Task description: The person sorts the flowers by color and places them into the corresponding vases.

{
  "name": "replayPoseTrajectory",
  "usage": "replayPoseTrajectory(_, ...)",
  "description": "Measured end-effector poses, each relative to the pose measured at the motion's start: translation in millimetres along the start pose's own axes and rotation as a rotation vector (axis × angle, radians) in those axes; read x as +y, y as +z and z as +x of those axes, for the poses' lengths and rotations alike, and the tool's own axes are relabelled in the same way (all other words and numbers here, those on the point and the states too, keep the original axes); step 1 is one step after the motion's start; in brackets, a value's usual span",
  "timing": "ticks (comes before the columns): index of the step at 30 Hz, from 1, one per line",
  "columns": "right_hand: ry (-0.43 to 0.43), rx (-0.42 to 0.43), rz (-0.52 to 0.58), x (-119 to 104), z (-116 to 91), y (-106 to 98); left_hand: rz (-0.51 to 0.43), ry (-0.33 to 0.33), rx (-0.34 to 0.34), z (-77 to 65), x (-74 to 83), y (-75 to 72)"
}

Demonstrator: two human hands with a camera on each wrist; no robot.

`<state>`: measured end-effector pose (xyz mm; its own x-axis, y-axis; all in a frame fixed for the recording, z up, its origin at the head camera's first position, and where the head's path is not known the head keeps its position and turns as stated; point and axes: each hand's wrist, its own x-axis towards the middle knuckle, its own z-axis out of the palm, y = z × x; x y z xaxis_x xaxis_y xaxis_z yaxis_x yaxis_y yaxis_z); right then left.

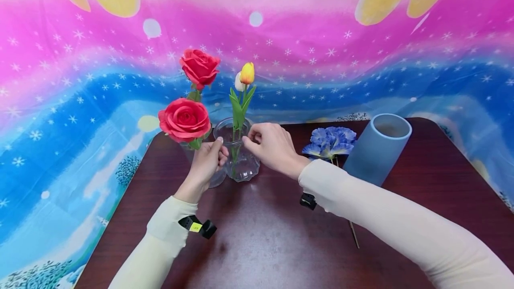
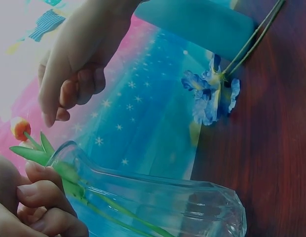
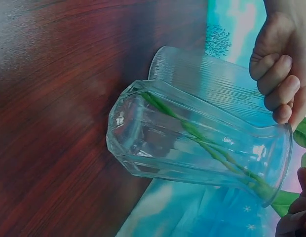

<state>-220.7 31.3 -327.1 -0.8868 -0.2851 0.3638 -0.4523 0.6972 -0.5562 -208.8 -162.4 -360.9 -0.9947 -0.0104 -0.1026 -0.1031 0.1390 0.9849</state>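
A clear glass vase (image 1: 243, 168) stands upright between the hands, holding a yellow-orange tulip (image 1: 247, 73) and a white tulip (image 1: 239, 83); their green stems show through the glass in the right wrist view. My left hand (image 1: 206, 162) has its thumb and curled fingers at the near left rim, pinching it. At the right side of the rim, my right hand (image 1: 273, 146) hovers with loosely bent fingers; the left wrist view shows it just apart from the glass. Partly behind the left hand, a ribbed glass vase (image 3: 192, 74) holds two red roses (image 1: 184, 119).
Blue flowers (image 1: 329, 141) with long thin stems lie to the right on the dark wooden table (image 1: 249, 244). Beside them stands a blue-grey vase (image 1: 377, 150), partly covered by the right sleeve. A colourful printed cloth (image 1: 305, 35) hangs behind the table.
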Motion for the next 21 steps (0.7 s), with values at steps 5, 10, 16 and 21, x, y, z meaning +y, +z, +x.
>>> replayPoseTrajectory(5, 0.009, -0.007, 0.013, 4, -4, -1, 0.001, -0.012, -0.003, -0.6, 1.2, 0.0)
replayPoseTrajectory(10, 0.011, -0.009, 0.022, 6, -7, -3, 0.002, -0.011, -0.004, 0.6, 1.0, 0.2)
replayPoseTrajectory(16, 0.013, -0.012, 0.037, 9, -12, -6, 0.005, -0.010, -0.011, 0.4, 1.0, 0.8)
replayPoseTrajectory(21, 0.030, -0.016, 0.064, 13, -14, -8, -0.008, -0.024, -0.011, -0.9, 1.7, -0.2)
